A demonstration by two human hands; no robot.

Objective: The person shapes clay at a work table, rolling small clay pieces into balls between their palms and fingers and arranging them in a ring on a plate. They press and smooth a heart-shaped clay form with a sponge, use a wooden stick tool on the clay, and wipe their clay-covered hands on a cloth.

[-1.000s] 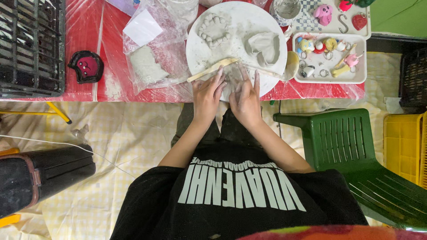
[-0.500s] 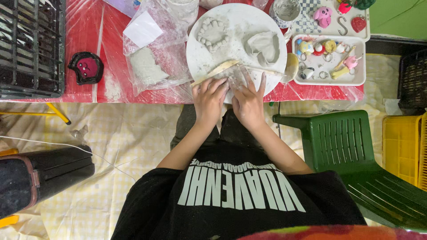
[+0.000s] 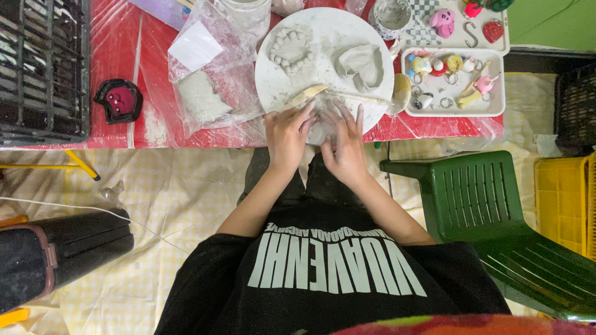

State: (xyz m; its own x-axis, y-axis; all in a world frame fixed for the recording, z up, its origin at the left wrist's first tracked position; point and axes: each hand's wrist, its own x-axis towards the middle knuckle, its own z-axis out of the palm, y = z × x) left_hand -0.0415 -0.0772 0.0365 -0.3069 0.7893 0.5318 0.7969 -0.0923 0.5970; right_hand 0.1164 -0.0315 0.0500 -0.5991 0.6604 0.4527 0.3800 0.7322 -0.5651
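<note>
Left hand (image 3: 287, 133): palm down at the near edge of the round white board (image 3: 279, 84), fingers spread and pressing on a pale lump of clay (image 3: 323, 121).

Right hand (image 3: 344, 149): just beside the left, fingers fanned open, tips resting on the same lump; neither hand is closed around it.

Lump of clay: lies between the two hands, at the near rim of the board, partly hidden by the fingers.

Wooden tool (image 3: 308, 95): lies on the board just beyond the left fingertips, slanting.

Clay ring (image 3: 290, 51): scalloped, on the far left of the board.

Clay heart (image 3: 361, 65): hollow, on the far right of the board.

Plastic bag (image 3: 208, 93): clear, left of the board, holding a grey block.

White tray (image 3: 453, 84): right of the board, with small coloured figures and metal rings.

Bench (image 3: 118, 56): covered in red plastic sheet.

Green plastic chair (image 3: 490, 211): on the floor, near right.

Black case (image 3: 56, 254): on the floor, near left.
</note>
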